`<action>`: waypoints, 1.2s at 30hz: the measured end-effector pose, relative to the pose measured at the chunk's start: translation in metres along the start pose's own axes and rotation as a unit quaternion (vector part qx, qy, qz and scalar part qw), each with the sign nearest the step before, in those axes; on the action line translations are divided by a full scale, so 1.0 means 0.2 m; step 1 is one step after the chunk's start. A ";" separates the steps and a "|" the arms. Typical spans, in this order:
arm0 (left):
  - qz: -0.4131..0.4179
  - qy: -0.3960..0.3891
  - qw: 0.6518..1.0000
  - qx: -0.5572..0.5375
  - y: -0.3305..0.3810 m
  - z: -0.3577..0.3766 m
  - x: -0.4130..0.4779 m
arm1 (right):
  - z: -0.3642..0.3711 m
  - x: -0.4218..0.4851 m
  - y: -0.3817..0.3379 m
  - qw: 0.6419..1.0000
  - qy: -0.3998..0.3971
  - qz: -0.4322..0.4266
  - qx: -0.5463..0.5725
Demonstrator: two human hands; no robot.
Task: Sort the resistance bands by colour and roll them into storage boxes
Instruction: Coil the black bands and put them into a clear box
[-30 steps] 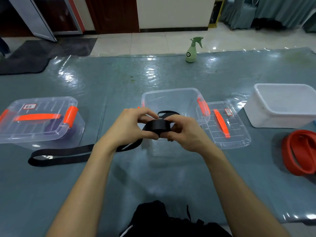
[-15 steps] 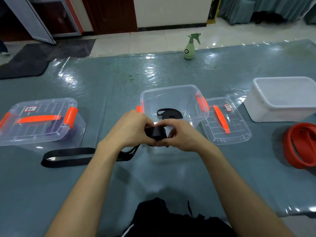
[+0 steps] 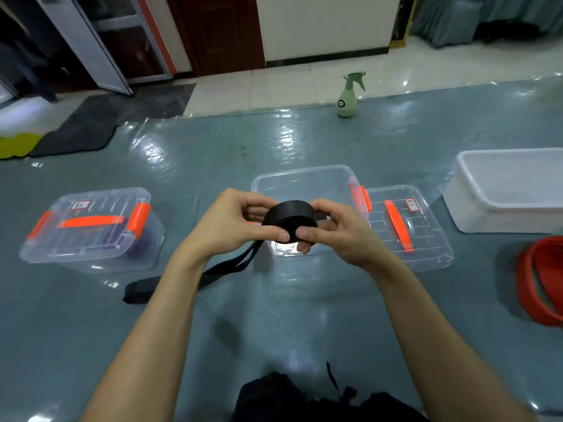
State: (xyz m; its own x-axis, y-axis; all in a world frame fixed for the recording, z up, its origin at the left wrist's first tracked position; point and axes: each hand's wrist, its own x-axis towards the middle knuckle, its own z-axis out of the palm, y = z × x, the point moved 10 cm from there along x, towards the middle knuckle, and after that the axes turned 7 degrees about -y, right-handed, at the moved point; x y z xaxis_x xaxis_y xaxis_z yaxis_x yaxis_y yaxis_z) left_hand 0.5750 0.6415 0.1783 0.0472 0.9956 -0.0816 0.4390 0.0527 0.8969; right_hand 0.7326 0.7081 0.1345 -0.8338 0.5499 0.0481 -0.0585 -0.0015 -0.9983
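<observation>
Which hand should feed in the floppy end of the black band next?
Probably the left hand: the loose tail hangs under its wrist and trails leftward. The right hand pinches the roll.

Green spray bottle (image 3: 350,95) upright; dark floor mat (image 3: 91,126).

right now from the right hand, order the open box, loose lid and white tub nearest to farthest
1. open box, just behind the right hand, which grips the band
2. lid, flat on the box's right side
3. white tub, farther right again
</observation>
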 end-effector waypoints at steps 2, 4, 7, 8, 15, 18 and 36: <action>-0.003 -0.003 0.999 0.042 0.05 0.01 0.02 | -0.01 -0.02 0.02 0.999 -0.011 0.013 0.033; -0.019 -0.017 0.984 0.175 0.11 0.04 0.05 | -0.01 -0.05 0.07 0.998 -0.028 0.042 -0.027; -0.039 -0.071 0.918 0.389 0.18 0.18 0.11 | -0.01 -0.07 0.10 0.945 -0.026 0.057 -0.320; -0.037 -0.088 0.896 0.434 0.19 0.24 0.13 | -0.01 -0.08 0.08 0.930 -0.016 0.045 -0.365; -0.060 -0.076 0.976 0.194 0.15 0.32 0.14 | -0.29 -0.24 0.11 0.990 0.084 0.044 -0.106; -0.030 -0.021 0.999 0.013 0.12 0.35 0.13 | -0.32 -0.28 0.13 0.994 0.094 0.002 0.057; -0.026 -0.070 0.984 0.159 0.21 0.58 0.17 | -0.43 -0.44 0.20 0.999 0.028 0.032 -0.029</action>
State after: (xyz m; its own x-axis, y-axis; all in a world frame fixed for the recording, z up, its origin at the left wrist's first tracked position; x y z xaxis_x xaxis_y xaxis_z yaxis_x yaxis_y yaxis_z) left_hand 0.7002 0.6684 0.1627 0.1307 0.9704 -0.2033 0.7016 0.0543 0.7105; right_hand 0.8511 0.7303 0.0872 -0.8030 0.5958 -0.0157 0.0271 0.0102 -0.9996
